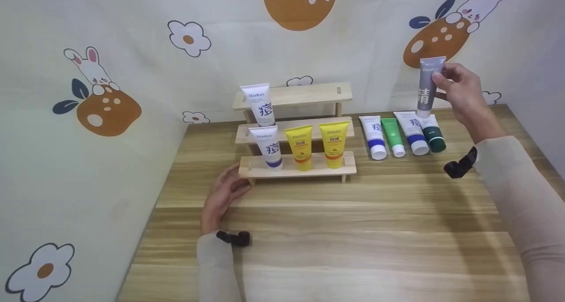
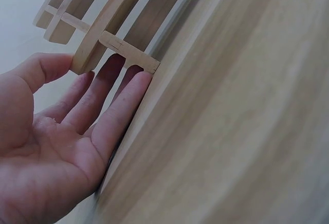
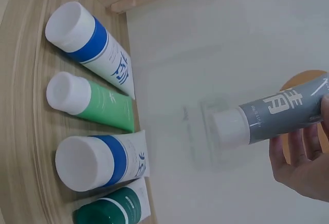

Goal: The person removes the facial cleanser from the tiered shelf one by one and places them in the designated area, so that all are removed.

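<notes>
My right hand (image 1: pixel 461 90) grips a grey squeeze tube (image 1: pixel 426 88) with a white cap, raised cap down above the right end of a row of tubes. In the right wrist view the grey tube (image 3: pixel 282 108) points its cap left. My left hand (image 1: pixel 223 194) holds the left end of a three-tier wooden display stand (image 1: pixel 295 173). Its thumb touches the plank end, with the fingers beneath by the leg (image 2: pixel 128 52). On the bottom tier stand a white-and-blue tube (image 1: pixel 268 147) and two yellow tubes (image 1: pixel 300 147); another white tube (image 1: pixel 259 103) stands on the middle tier.
Right of the stand lie a white-and-blue tube (image 1: pixel 374 134), a green tube (image 1: pixel 393 136), another white-and-blue tube (image 1: pixel 412 132) and a white-and-dark-green tube (image 1: pixel 433 136), caps toward me. The wood-grain table (image 1: pixel 331 231) meets a patterned backdrop (image 1: pixel 238 41) behind.
</notes>
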Demonstrator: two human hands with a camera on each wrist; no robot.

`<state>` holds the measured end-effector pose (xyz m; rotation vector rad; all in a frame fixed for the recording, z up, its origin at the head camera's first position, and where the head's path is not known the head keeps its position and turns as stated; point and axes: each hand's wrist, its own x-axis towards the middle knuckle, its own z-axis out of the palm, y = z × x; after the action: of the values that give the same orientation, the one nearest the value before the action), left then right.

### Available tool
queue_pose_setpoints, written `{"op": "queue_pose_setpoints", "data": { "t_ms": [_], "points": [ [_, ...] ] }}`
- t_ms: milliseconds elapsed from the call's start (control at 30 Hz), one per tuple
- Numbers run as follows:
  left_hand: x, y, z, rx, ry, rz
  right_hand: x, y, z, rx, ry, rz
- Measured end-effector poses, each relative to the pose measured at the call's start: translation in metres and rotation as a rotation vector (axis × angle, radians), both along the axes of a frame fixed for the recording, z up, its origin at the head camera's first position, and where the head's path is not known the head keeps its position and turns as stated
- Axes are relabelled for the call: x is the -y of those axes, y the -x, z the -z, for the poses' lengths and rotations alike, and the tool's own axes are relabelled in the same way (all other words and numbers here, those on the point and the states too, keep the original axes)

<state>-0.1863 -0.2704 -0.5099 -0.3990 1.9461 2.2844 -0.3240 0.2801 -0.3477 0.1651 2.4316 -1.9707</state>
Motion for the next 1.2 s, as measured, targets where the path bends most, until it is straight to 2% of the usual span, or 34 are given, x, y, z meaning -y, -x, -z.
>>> {"op": "queue_pose_setpoints", "data": {
  "t_ms": [333,500,800,1033,1200],
  "points": [
    [0.0,-0.001,0.0,-0.014,-0.012,-0.012,-0.024,0.009,0.018,0.08,-0.026,0.09],
    [0.0,0.0,0.001,-0.031,-0.029,-0.018,-0.038,0.013,0.031,0.121,-0.005,0.143],
    [0.003,-0.002,0.002,-0.021,-0.046,-0.02,-0.058,0.016,0.056,0.18,-0.038,0.23],
    [0.004,-0.003,0.0,-0.021,-0.053,-0.013,-0.067,0.018,0.078,0.228,-0.071,0.259],
    [0.005,-0.004,-0.002,-0.013,-0.034,-0.015,-0.072,0.02,0.09,0.28,-0.039,0.265]
  ]
}}
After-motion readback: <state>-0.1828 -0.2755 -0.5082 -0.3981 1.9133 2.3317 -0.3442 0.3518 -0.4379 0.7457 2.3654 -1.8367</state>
